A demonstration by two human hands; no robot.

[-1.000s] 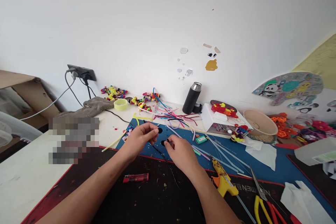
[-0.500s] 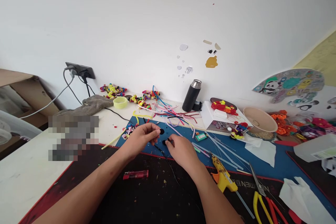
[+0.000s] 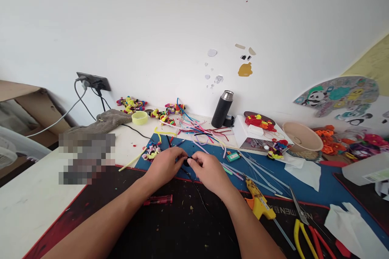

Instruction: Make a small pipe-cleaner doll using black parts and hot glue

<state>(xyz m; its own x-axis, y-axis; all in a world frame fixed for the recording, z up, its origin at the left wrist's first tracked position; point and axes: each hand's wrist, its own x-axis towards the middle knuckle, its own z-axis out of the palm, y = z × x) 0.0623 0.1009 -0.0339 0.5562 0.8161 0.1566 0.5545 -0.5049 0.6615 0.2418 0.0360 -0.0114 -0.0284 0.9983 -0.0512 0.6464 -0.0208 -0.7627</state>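
Observation:
My left hand (image 3: pixel 170 163) and my right hand (image 3: pixel 206 166) meet over the blue mat (image 3: pixel 194 149), fingertips nearly touching. Both pinch at small round black pieces (image 3: pixel 187 162), pressed close together, so where one ends and the other begins cannot be made out. They look like coils of pipe cleaner, though fingers cover part of them. Below the hands a thin black cord (image 3: pixel 199 196) runs across the dark mat. Left of my left hand lies a small colourful pipe-cleaner figure (image 3: pixel 151 151).
A yellow glue gun (image 3: pixel 258 200) and yellow-and-red-handled pliers (image 3: pixel 300 218) lie to the right. Glue sticks (image 3: pixel 261 174) and loose pipe cleaners (image 3: pixel 200 129) are spread behind. A black thermos (image 3: pixel 222 109) stands by the wall. A red lighter-like object (image 3: pixel 158 200) lies near my left forearm.
My hands were apart, each pinching a round black piece. Now they have come together, the left one lower and to the right, and the pieces meet between the fingertips.

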